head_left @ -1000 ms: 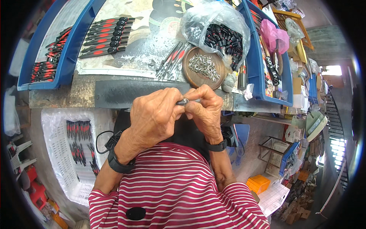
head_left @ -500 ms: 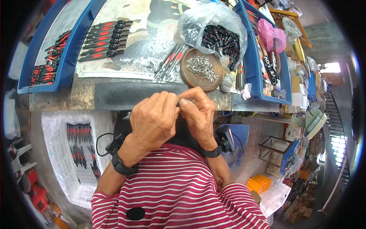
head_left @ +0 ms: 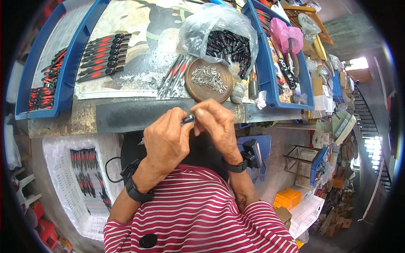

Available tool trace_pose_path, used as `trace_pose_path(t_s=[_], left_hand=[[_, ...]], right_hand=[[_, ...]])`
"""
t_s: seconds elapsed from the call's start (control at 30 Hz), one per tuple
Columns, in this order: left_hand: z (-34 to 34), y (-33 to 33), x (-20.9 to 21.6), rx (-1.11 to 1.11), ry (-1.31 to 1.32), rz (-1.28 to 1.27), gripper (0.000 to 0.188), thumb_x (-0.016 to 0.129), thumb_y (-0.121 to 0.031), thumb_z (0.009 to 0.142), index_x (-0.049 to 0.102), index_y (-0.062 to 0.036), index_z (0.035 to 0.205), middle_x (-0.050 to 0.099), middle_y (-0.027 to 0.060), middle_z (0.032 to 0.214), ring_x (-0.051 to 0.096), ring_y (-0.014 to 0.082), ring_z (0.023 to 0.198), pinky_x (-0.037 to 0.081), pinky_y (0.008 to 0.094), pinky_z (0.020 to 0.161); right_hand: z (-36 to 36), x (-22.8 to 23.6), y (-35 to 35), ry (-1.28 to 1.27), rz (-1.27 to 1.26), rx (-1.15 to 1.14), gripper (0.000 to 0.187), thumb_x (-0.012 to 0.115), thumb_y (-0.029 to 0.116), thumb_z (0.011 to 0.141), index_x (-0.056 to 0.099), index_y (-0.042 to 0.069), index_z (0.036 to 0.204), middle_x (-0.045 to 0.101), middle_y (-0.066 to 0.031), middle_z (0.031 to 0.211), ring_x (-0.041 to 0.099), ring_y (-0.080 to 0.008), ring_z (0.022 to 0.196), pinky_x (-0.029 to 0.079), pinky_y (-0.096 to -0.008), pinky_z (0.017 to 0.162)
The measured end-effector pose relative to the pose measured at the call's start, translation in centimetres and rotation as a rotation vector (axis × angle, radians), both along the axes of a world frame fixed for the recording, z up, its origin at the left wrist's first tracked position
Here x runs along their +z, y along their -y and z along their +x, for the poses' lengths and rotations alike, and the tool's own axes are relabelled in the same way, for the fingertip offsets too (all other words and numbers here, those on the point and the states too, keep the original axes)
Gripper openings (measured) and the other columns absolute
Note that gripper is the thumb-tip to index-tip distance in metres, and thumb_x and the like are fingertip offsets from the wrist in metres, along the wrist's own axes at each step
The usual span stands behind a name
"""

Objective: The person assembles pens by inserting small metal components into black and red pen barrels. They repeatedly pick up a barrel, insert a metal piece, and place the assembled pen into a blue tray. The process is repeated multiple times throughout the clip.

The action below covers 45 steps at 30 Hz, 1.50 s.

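My left hand [head_left: 165,135] is closed around a slim tool with a rounded black cap [head_left: 188,119], which sticks out between thumb and forefinger. A thin pale tip shows at the other side of the fist; the rest is hidden in the palm. My right hand [head_left: 213,123] is just beside the cap, its thumb and fingers drawn together; whether something small is between them is hidden. Beyond the hands, a round wooden dish [head_left: 190,89] holds many small metal pins. Left of it lie several grey-and-red slim tools [head_left: 174,76]. A clear plastic bag [head_left: 195,31] of black caps [head_left: 230,48] lies behind the dish.
Finished-looking black-and-red tools [head_left: 103,55] lie in a row on the bench. Blue trays stand left [head_left: 67,78] and right [head_left: 270,80]; the right one holds a pink bag [head_left: 287,33]. Below the bench edge, a plastic-lined white crate [head_left: 90,215] holds more tools.
My right fingers have drawn back slightly from the left hand, and the black cap now shows at the left fingertips. The whole view has shifted a little.
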<state>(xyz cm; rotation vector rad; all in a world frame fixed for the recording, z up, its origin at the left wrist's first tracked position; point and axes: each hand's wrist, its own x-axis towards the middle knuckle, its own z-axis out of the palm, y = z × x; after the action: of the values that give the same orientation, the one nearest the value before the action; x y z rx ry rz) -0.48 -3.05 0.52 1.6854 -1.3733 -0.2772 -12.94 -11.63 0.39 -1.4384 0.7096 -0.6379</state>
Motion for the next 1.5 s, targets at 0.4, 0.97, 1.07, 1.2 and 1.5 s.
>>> trace_pose_path(t_s=[0.4, 0.97, 1.07, 1.2, 1.5], left_hand=[[0.8, 0.5, 0.1, 0.054, -0.148, 0.013, 0.015, 0.065, -0.003, 0.076, 0.055, 0.0005, 0.087, 0.062, 0.0176, 0.077, 0.061, 0.0358, 0.067, 0.047, 0.0406, 0.059], [1.1, 0.6, 0.1, 0.070, -0.115, -0.001, 0.017, 0.064, -0.001, 0.075, 0.057, 0.0023, 0.090, 0.061, 0.0189, 0.080, 0.061, 0.0357, 0.071, 0.047, 0.0375, 0.063], [1.2, 0.4, 0.1, 0.071, -0.123, 0.004, 0.017, 0.064, 0.000, 0.075, 0.057, 0.0022, 0.090, 0.061, 0.0188, 0.079, 0.061, 0.0360, 0.072, 0.047, 0.0380, 0.063], [1.2, 0.6, -0.2, 0.067, -0.055, -0.029, 0.019, 0.066, -0.002, 0.074, 0.055, -0.0016, 0.090, 0.059, 0.0144, 0.077, 0.060, 0.0323, 0.069, 0.046, 0.0391, 0.060], [0.8, 0.6, -0.5, 0.075, 0.004, -0.019, 0.019, 0.067, -0.002, 0.074, 0.055, -0.0014, 0.089, 0.058, 0.0141, 0.077, 0.060, 0.0320, 0.069, 0.047, 0.0392, 0.059]], right_hand=[[0.7, -1.4, 4.7, -0.572, -1.020, -0.283, 0.005, 0.060, 0.001, 0.080, 0.061, 0.002, 0.085, 0.058, -0.0151, 0.078, 0.059, -0.0331, 0.067, 0.046, -0.0391, 0.059], [2.6, -1.2, 5.3, -0.843, -1.233, -0.144, 0.010, 0.060, 0.005, 0.075, 0.051, 0.004, 0.079, 0.052, -0.0140, 0.076, 0.056, -0.0349, 0.067, 0.042, -0.0440, 0.057], [2.4, -1.3, 5.5, -0.766, -1.191, -0.176, 0.010, 0.060, 0.005, 0.074, 0.051, 0.004, 0.079, 0.052, -0.0135, 0.076, 0.056, -0.0347, 0.066, 0.042, -0.0450, 0.055], [2.1, -0.7, 4.7, -0.539, -1.090, -0.306, 0.008, 0.058, 0.000, 0.078, 0.051, 0.001, 0.081, 0.057, -0.0165, 0.074, 0.058, -0.0363, 0.064, 0.045, -0.0437, 0.055], [1.2, 1.4, -0.3, -0.118, -0.053, -0.183, 0.009, 0.060, 0.004, 0.088, 0.061, -0.002, 0.094, 0.060, 0.0001, 0.074, 0.053, -0.0029, 0.062, 0.044, -0.0177, 0.054]])
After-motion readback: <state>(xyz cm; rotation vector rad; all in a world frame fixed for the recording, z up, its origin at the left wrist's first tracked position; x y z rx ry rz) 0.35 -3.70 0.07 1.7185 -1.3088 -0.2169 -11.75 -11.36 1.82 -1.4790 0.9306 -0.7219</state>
